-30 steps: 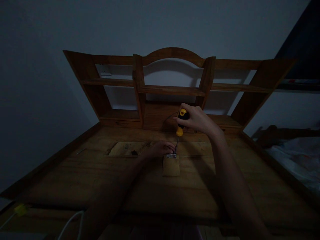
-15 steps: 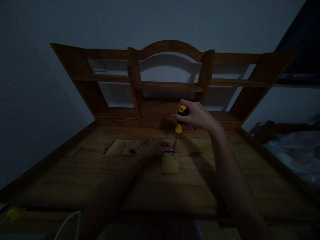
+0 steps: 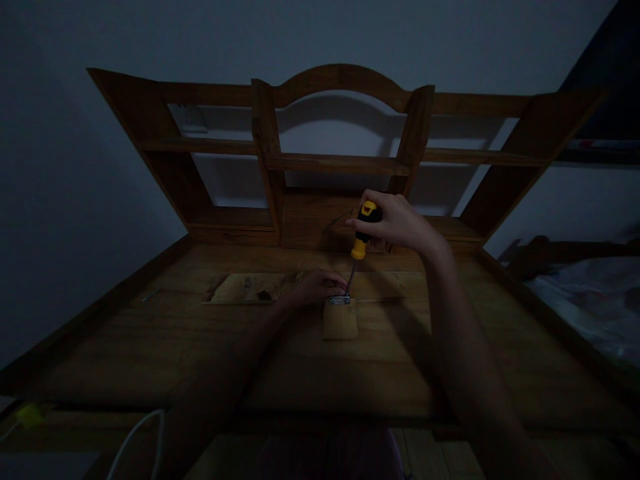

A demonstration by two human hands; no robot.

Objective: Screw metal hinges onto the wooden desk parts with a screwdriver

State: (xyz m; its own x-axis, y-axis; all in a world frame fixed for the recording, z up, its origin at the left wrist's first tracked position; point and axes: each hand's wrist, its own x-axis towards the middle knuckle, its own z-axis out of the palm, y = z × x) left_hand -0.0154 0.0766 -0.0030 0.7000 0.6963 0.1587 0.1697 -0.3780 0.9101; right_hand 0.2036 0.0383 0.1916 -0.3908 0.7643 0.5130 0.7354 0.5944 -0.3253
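Note:
My right hand (image 3: 393,220) is wrapped round the yellow and black handle of a screwdriver (image 3: 359,250). Its shaft slants down and a little left, the tip reaching the far edge of a small metal hinge (image 3: 340,301). That hinge lies across the far end of a small wooden piece (image 3: 341,321) on the desktop. From the left comes my left hand (image 3: 320,285), fingers bent and closed at the hinge's far edge, right beside the screwdriver tip. The fingertips partly hide the hinge's far leaf and any screw there.
The wooden desktop (image 3: 295,373) has a pale, damaged strip (image 3: 245,288) left of my hands. A thin metal piece (image 3: 151,295) lies farther left. Behind stands a wooden shelf unit (image 3: 340,162) against the wall. A white cable (image 3: 135,433) loops at the front left edge.
The whole scene sits slightly higher in the view, as the head camera has shifted. Both hands stay at the hinge, with the screwdriver at nearly the same slant.

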